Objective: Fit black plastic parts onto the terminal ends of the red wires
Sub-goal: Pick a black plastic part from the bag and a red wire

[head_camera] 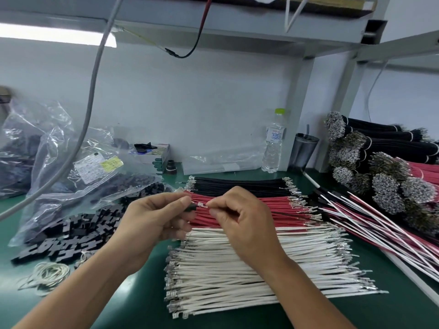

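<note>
My left hand (154,219): pinches a black plastic part (190,207). My right hand (240,217): pinches a wire, its metal terminal (201,205) just at the part. Red wires (249,208): laid on the green desk (356,312), between black wires (240,182) and white wires (249,264). Loose black parts (78,233): piled left.

My table mat (145,302) is dark green. On it I see black wires (240,184), red wires (256,207) and white wires (249,264). The little plastic parts (78,233) are black. The bottle cap (279,111) is light green.
</note>
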The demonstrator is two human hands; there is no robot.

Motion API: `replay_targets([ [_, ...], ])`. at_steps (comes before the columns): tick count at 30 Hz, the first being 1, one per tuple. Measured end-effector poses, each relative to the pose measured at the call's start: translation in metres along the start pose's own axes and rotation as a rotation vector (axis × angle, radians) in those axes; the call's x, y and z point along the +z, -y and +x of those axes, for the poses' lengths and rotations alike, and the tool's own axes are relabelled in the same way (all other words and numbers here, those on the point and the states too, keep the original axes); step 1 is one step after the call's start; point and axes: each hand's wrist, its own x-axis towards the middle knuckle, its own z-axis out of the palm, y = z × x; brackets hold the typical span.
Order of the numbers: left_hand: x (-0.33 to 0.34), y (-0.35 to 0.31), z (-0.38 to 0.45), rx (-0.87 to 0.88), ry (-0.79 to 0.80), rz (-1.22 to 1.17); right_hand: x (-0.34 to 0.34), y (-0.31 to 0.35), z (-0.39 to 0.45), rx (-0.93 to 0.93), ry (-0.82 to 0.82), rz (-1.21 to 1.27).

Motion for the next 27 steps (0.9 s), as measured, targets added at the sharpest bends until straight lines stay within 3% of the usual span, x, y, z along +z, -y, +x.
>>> replay_targets([
  [13,-0.002,0.004,0.001,-0.07,0.109,-0.174,0.006,0.005,-0.002,-0.031,-0.089,-0.045],
  [22,-0.003,0.003,0.002,-0.058,0.116,-0.167,0.006,0.01,-0.003,-0.069,-0.072,-0.087],
  [27,-0.005,0.003,0.0,-0.05,0.095,-0.071,0.002,0.011,-0.001,-0.176,-0.005,-0.252],
])
